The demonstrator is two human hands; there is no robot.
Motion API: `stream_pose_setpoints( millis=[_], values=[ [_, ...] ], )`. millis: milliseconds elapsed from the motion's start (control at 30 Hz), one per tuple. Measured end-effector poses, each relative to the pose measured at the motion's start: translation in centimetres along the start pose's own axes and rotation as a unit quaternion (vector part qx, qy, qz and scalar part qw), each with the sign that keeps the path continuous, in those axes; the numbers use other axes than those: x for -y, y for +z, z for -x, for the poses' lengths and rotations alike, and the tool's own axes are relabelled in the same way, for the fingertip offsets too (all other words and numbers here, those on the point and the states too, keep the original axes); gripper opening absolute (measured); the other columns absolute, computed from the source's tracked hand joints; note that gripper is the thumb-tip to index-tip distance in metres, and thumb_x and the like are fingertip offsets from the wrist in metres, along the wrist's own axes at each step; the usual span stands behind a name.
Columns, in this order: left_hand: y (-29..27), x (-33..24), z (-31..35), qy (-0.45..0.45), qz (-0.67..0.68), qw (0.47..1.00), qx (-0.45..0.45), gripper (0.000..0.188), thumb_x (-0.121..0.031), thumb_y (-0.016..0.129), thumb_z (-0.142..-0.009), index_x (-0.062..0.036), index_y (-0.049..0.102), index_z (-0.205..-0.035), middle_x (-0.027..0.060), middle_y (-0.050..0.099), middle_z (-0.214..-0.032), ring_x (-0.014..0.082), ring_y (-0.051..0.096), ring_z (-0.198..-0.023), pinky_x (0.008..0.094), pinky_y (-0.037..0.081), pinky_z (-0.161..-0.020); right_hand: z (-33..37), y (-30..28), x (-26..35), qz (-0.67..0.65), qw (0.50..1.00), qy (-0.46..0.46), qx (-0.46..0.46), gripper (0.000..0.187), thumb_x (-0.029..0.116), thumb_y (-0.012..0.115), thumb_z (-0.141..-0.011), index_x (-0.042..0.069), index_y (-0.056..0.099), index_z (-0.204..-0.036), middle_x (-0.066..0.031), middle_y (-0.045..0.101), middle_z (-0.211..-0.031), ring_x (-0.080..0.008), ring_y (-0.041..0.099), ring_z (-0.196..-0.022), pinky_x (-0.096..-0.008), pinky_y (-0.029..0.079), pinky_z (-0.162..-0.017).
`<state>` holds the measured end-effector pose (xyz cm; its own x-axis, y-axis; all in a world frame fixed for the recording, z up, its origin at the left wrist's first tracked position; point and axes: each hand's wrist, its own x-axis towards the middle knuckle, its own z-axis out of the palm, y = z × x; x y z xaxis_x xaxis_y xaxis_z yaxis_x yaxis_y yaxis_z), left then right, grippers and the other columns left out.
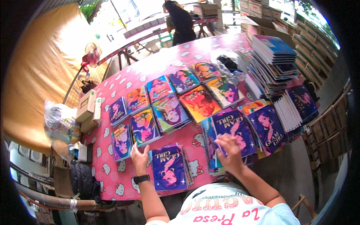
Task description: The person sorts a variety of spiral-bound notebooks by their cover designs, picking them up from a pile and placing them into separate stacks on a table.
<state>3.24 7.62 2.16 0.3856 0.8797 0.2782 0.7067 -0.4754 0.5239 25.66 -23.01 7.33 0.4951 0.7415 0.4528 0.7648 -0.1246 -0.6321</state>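
The person is seemingly sorting notebooks: the left hand is hanging empty beside the near purple stack on the table, the right hand is poised over another stack, grip unclear, probably needing a careful pinch next.

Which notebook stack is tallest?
The blue-topped stack at the table's far right, by the open cardboard box; it rises well above the low notebook piles spread across the pink tablecloth.

One desk bears, it seems, ten notebook piles at its middle. There are two hands, one watch and one co-worker.
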Motion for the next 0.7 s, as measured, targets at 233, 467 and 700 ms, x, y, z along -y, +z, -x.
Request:
stream_pose_setpoints(
  millis=[233,467,700],
  values=[
    [4.1,6.5,8.5,-0.05,0.134,0.976,0.166,0.069,-0.051,0.036,-0.09,0.0068,0.036,-0.129,0.0296,0.038,-0.129,0.0418,0.033,-0.122,0.0455,0.02,-0.104,3.0,18.6,0.7,-0.082,0.946,0.268,0.163,0.076,0.045,0.066,-0.07,-0.001,0.039,-0.124,-0.0221,0.045,-0.113,-0.0362,0.039,-0.109,-0.0435,0.029,-0.096],
    [2.2,4.6,6.8,-0.335,0.569,0.698,0.278,0.062,-0.049,0.055,-0.083,0.0007,0.044,-0.119,0.0117,0.057,-0.11,0.0206,0.057,-0.096,0.0345,0.043,-0.087,0.3,18.9,0.9,-0.446,0.756,0.457,0.144,0.066,0.032,0.075,-0.067,-0.002,0.047,-0.116,-0.0134,0.058,-0.106,-0.0183,0.057,-0.093,-0.0334,0.047,-0.081],
    [-2.4,-1.7,6.6,-0.061,0.602,0.77,0.202,0.073,-0.003,0.08,-0.057,-0.0022,0.041,-0.119,0.0055,0.056,-0.106,0.0146,0.053,-0.098,0.0304,0.043,-0.088,-1.7,14.3,4.6,-0.557,0.779,0.28,0.063,0.092,0.011,0.082,-0.055,0.008,0.027,-0.129,-0.0088,0.04,-0.12,-0.0211,0.044,-0.112,-0.0349,0.041,-0.09]
  ],
)
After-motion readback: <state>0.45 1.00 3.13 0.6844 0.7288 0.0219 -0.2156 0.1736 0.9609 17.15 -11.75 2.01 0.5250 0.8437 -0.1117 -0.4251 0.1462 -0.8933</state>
